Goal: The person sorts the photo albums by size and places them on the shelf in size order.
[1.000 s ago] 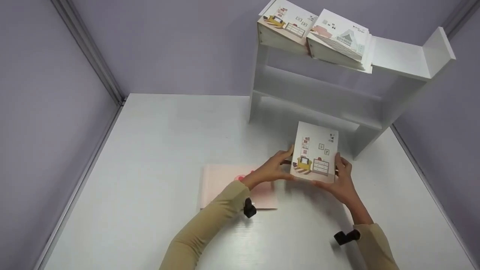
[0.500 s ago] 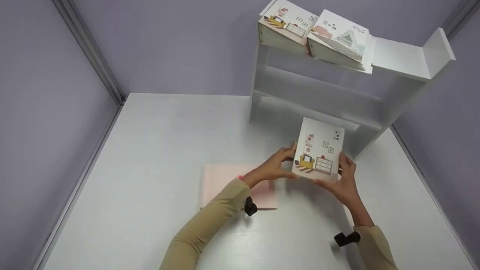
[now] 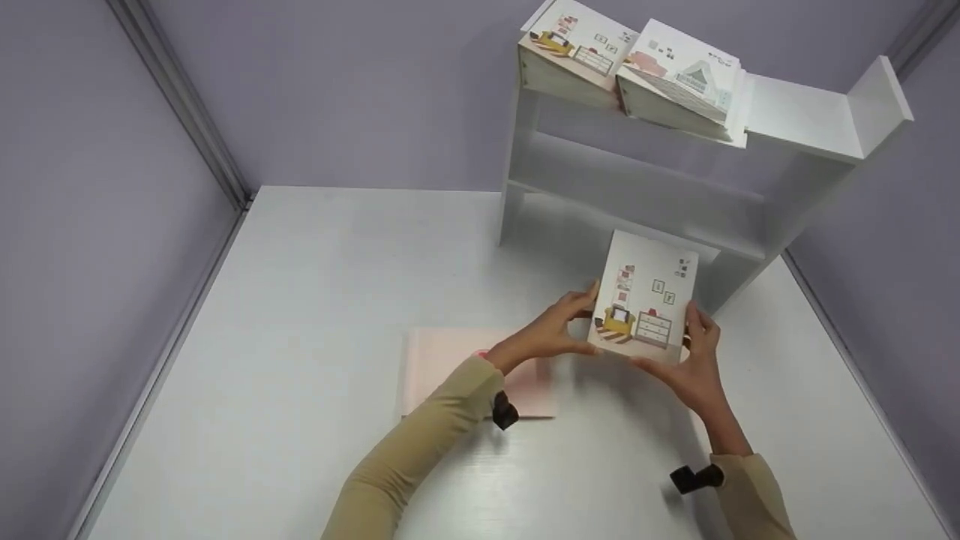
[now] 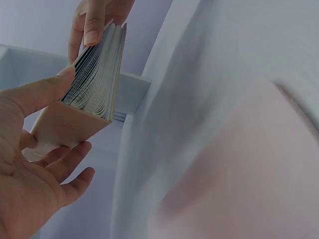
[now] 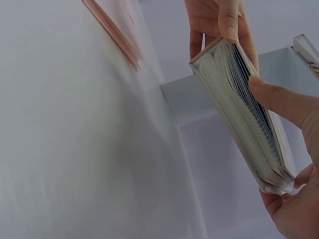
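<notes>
A thick photo album (image 3: 646, 296) with a white and pink cover, printed with a yellow armchair and a dresser, is held up in front of the shelf. My left hand (image 3: 556, 328) grips its left side, thumb at the near edge. On the opposite side my right hand (image 3: 694, 365) grips it the same way. In the left wrist view the spine of the album (image 4: 70, 124) faces the left palm, and its stacked sleeve pages show. The right wrist view shows those page edges of the album (image 5: 239, 109) between both hands.
A white shelf unit (image 3: 645, 195) stands at the back right. On its top lie two similar albums, one with an armchair picture (image 3: 581, 41) and one with a pink sofa picture (image 3: 682, 67). A flat pink album (image 3: 450, 367) lies on the white table (image 3: 315, 300), partly under the left forearm.
Both hands have carried the album a little to the right and toward the shelf, and it has tilted slightly clockwise. The pink album and the shelf have stayed in place.
</notes>
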Action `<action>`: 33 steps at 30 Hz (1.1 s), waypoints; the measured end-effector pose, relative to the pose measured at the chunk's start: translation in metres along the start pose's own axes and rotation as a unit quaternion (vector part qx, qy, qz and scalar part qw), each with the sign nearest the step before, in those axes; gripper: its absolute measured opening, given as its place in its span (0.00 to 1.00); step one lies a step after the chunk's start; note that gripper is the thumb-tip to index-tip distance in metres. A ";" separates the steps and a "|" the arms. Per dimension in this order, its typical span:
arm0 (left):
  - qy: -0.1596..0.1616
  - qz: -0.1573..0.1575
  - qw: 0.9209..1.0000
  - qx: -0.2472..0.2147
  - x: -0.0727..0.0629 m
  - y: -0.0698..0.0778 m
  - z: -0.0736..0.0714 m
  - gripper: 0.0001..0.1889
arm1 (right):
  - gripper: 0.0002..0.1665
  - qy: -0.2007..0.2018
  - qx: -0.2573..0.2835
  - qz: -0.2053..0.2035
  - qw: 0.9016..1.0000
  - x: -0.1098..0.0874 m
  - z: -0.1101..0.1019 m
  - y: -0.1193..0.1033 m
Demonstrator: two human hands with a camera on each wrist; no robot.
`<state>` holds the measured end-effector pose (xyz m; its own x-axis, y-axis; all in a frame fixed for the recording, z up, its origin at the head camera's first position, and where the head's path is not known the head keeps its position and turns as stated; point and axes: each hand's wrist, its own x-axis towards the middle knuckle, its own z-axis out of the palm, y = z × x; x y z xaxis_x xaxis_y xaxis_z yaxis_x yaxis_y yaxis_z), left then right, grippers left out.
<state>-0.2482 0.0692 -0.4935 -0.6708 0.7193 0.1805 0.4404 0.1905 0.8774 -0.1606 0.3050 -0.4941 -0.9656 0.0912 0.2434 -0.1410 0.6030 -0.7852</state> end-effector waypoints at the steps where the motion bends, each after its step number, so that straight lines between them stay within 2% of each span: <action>1: 0.000 0.002 1.000 0.001 0.001 0.000 0.000 0.54 | 0.73 0.001 0.000 0.002 1.000 0.000 0.000 0.000; 10: -0.003 0.014 1.000 -0.010 0.002 0.010 0.000 0.54 | 0.72 0.032 -0.025 -0.017 0.999 -0.001 -0.004 -0.002; 28: 0.008 0.024 1.000 0.007 0.010 0.029 -0.001 0.52 | 0.73 0.083 -0.006 -0.052 0.995 -0.004 -0.016 -0.010; 33: 0.005 0.025 1.000 0.016 0.010 0.034 -0.001 0.54 | 0.71 0.094 -0.002 -0.061 0.994 -0.007 -0.018 -0.021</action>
<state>-0.2407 0.0826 -0.4610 -0.6527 0.7223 0.2285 0.4928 0.1758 0.8522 -0.1470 0.3065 -0.4689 -0.8839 0.1636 0.4382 -0.2526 0.6215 -0.7415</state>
